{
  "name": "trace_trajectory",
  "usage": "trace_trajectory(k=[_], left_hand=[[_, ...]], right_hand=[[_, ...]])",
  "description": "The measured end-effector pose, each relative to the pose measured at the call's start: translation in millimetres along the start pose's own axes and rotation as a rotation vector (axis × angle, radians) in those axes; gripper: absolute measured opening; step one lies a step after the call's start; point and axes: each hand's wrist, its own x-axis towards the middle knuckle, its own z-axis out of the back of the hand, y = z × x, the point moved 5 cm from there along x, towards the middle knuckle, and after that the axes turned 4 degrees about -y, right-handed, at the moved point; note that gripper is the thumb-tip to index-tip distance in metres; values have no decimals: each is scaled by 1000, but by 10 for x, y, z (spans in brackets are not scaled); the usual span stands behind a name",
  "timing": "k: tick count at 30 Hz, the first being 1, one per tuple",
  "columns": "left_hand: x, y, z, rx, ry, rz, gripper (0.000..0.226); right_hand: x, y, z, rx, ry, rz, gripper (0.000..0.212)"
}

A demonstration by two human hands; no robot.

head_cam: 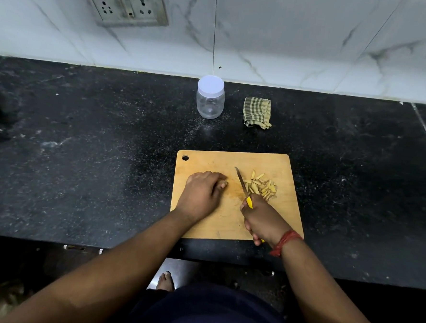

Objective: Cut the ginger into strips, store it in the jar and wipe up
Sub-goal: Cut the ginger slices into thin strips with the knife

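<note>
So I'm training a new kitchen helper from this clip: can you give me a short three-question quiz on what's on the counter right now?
1. True or false: the jar has its lid on.
2. Which hand grips the knife? A) the left hand B) the right hand C) neither
3. Where does the pile of ginger strips lie relative to the knife blade, and what sits right of the jar?

Key:
1. True; the white lid is on and the jar looks empty.
2. B; the left hand rests on the cutting board, fingers curled, though whether it holds ginger is hidden.
3. Right of the blade, on the board; a folded checked cloth.
</note>
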Motion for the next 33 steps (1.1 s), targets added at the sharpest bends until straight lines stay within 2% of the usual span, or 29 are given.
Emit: trace_trajectory(k=[10, 24, 33], left_hand=[[-94, 25, 17, -60, 8, 1, 39], [-91, 8, -26, -21, 38, 35, 43], [-85, -10, -13, -24, 31, 57, 23]], right_hand=[[-15, 64, -186, -19, 42, -6, 10], [18, 141, -363, -16, 17, -22, 24], [50, 160, -433, -68, 20, -20, 29]])
